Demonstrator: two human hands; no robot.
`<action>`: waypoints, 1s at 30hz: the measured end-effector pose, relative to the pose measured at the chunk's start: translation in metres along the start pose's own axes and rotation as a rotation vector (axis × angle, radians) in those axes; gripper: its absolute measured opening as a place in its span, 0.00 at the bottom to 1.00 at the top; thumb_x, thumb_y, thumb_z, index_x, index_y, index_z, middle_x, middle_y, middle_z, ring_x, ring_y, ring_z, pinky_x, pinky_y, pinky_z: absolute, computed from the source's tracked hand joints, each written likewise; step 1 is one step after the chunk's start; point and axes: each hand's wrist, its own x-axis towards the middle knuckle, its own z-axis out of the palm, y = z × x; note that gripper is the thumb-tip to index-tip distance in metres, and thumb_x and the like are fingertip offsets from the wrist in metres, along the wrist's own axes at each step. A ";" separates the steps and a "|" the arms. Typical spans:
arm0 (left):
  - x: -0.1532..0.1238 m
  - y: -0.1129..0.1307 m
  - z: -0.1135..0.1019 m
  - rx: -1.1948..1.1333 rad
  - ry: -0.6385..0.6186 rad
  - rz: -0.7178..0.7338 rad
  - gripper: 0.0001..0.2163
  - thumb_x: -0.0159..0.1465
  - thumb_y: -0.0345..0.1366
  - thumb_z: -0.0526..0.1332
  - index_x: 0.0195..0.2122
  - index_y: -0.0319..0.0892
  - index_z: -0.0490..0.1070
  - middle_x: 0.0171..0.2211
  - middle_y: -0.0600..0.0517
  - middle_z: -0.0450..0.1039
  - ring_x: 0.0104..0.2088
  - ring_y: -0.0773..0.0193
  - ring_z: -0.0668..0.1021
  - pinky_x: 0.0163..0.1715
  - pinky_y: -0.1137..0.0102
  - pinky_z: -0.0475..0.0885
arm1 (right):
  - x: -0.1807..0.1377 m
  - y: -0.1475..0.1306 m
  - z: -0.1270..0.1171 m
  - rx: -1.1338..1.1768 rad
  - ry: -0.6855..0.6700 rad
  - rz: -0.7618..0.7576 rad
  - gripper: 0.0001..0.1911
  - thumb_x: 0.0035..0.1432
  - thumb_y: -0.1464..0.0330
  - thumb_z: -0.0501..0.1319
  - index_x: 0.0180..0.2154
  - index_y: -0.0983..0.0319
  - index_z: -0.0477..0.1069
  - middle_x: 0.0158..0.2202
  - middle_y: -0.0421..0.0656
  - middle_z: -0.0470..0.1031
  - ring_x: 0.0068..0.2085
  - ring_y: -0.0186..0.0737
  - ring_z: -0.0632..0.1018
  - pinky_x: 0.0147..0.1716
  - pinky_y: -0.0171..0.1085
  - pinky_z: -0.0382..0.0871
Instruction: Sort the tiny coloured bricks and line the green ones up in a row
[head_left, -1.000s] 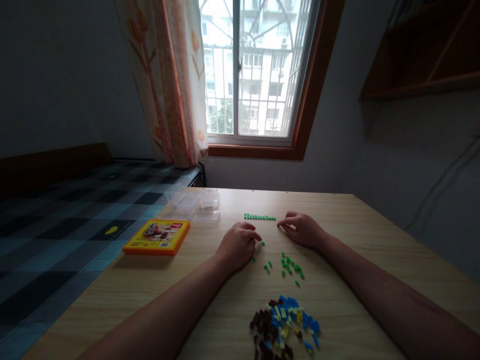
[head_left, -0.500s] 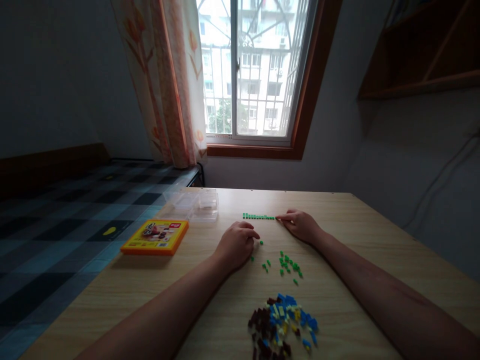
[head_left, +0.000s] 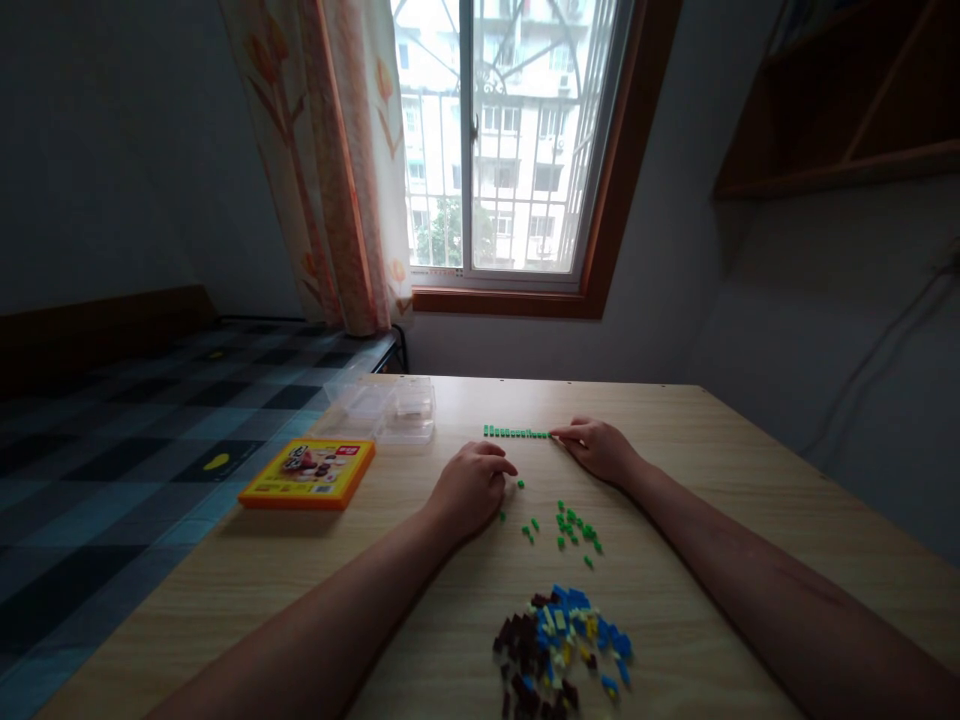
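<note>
Across the far part of the table runs a straight row of tiny green building bricks (head_left: 517, 433). My right hand (head_left: 600, 448) is at the row's right end, its fingertips closed on the last green brick (head_left: 550, 435). My left hand (head_left: 474, 485) rests on the table nearer to me, index finger stretched out and the other fingers loosely bent. Just beyond that fingertip lies a single green brick (head_left: 520, 484). Several loose green bricks (head_left: 574, 525) are scattered between my forearms. Under the left hand, its palm side is hidden.
Closest to me is a mixed heap of dark brown, blue, cream and yellow bricks (head_left: 559, 645). A yellow and orange box (head_left: 307, 474) lies at the left edge, with a clear plastic case (head_left: 405, 415) behind it. A checked bed (head_left: 150, 430) adjoins the table's left side.
Both hands and the bricks keep their places on the table. Only the whole view has shifted very slightly.
</note>
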 end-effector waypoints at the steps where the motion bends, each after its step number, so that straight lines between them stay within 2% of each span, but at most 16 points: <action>1: 0.000 0.000 0.000 -0.001 -0.004 -0.001 0.15 0.57 0.22 0.59 0.34 0.47 0.83 0.43 0.50 0.78 0.45 0.59 0.77 0.52 0.62 0.72 | 0.000 0.000 0.000 -0.002 -0.002 0.000 0.15 0.65 0.65 0.57 0.48 0.52 0.79 0.36 0.41 0.77 0.33 0.36 0.76 0.33 0.33 0.64; 16: 0.000 0.001 0.000 -0.002 -0.006 -0.004 0.15 0.58 0.23 0.59 0.34 0.47 0.82 0.44 0.50 0.78 0.46 0.58 0.77 0.52 0.62 0.73 | -0.002 -0.001 0.002 0.005 0.009 0.002 0.16 0.64 0.64 0.56 0.49 0.52 0.78 0.36 0.42 0.77 0.31 0.35 0.75 0.32 0.33 0.64; 20: -0.001 0.000 0.001 -0.009 0.002 -0.002 0.14 0.58 0.23 0.59 0.34 0.47 0.82 0.44 0.50 0.78 0.46 0.58 0.77 0.52 0.62 0.72 | -0.003 -0.004 0.002 0.036 0.051 -0.013 0.15 0.64 0.66 0.56 0.48 0.53 0.79 0.35 0.42 0.77 0.31 0.35 0.74 0.32 0.33 0.64; 24: -0.001 0.001 -0.001 -0.014 0.002 -0.003 0.14 0.58 0.23 0.58 0.34 0.46 0.82 0.43 0.50 0.78 0.46 0.58 0.77 0.52 0.62 0.73 | -0.007 -0.023 -0.003 0.166 0.079 -0.123 0.14 0.63 0.67 0.57 0.43 0.58 0.81 0.33 0.44 0.76 0.30 0.35 0.73 0.33 0.34 0.66; 30: 0.000 0.006 -0.007 -0.009 -0.013 -0.078 0.15 0.58 0.23 0.57 0.42 0.42 0.79 0.45 0.47 0.78 0.48 0.56 0.76 0.54 0.60 0.71 | -0.013 -0.063 -0.007 0.367 -0.047 -0.263 0.11 0.62 0.64 0.61 0.38 0.58 0.82 0.31 0.44 0.75 0.28 0.33 0.72 0.31 0.33 0.66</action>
